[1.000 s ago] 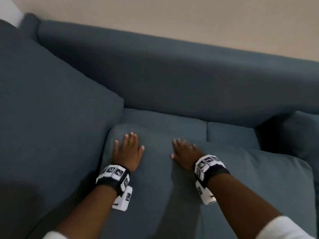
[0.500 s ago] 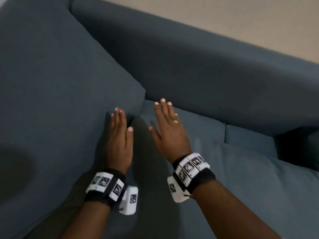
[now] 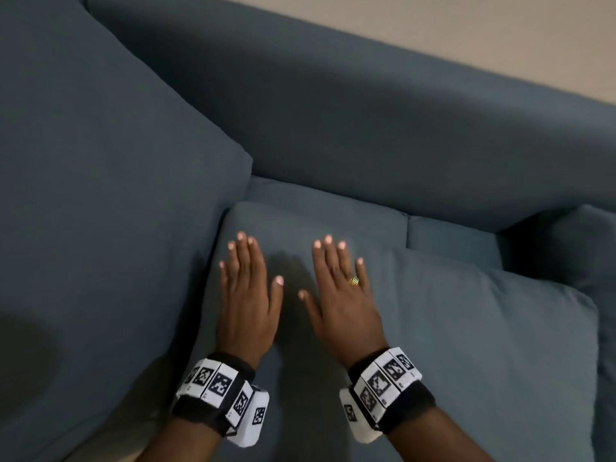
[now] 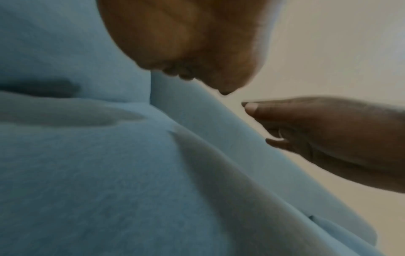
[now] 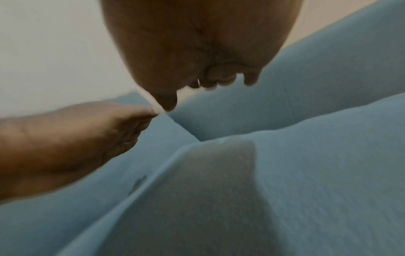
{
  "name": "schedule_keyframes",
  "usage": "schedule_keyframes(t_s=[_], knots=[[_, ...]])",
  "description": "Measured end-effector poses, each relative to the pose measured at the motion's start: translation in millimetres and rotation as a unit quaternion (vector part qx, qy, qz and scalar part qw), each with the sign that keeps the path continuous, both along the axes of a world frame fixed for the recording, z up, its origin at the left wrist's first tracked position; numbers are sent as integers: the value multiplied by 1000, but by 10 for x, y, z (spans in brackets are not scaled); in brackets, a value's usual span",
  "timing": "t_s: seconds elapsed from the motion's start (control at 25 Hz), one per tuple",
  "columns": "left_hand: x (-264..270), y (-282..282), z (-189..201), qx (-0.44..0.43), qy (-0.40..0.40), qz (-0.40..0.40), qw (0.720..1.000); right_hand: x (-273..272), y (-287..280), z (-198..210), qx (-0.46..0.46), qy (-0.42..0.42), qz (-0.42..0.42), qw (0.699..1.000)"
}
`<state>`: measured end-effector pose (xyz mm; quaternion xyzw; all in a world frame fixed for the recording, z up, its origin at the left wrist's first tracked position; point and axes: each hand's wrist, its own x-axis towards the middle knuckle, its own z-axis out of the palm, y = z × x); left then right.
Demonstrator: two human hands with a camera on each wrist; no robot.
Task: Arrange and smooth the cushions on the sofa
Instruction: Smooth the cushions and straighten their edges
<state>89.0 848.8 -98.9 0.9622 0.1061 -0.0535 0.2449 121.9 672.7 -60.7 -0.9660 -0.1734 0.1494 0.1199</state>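
1. Dark blue-grey fabric sofa (image 3: pixel 383 135): fills most of the head view. Its backrest runs diagonally across the top; both ends are cut off by the frame edges. A strip of beige wall (image 3: pixel 500 31) shows above it.
2. Large blue-grey fabric back cushion (image 3: pixel 100 201): occupies the left side of the head view, cut off at the left and bottom edges. A dark shadow covers its lower left part.
3. Flat blue-grey rectangular fabric cushion (image 3: pixel 466 345): lies on the sofa seat, its left edge touching the large back cushion. Its near edge is cut off at the bottom of the frame. Both hands are over its left end.
4. Another blue-grey cushion (image 3: pixel 586 248): at the right edge, in shadow and mostly out of frame; its shape cannot be determined.
5. Left hand (image 3: pixel 248 296): grip wide, fingers straight and together, palm down on the flat cushion; holds nothing.
6. Right hand (image 3: pixel 343 301): grip wide, fingers straight and slightly spread, palm down on the same cushion; holds nothing. A gold ring (image 3: pixel 354 280) is on one finger.
7. Black wristbands with white marker blocks (image 3: pixel 216 391): one on each wrist. The blocks carry black-and-white square code patterns; small characters beneath them are unreadable.
8. Wrist views: blurred; each shows a palm from below above blue fabric, and actual contact cannot be confirmed.
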Motion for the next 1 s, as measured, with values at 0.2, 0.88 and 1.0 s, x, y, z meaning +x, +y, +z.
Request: schedule_keyframes(t_s=[0.2, 0.88, 1.0], knots=[[-135, -542, 54, 67, 24, -156, 985, -156, -489, -16, -43, 117, 51, 991], [11, -2809, 466, 54, 59, -228, 970, -485, -2805, 114, -8, -27, -170, 985], [-78, -3255, 400, 96, 62, -335, 935, -563, -3303, 32, -58, 44, -168, 983]])
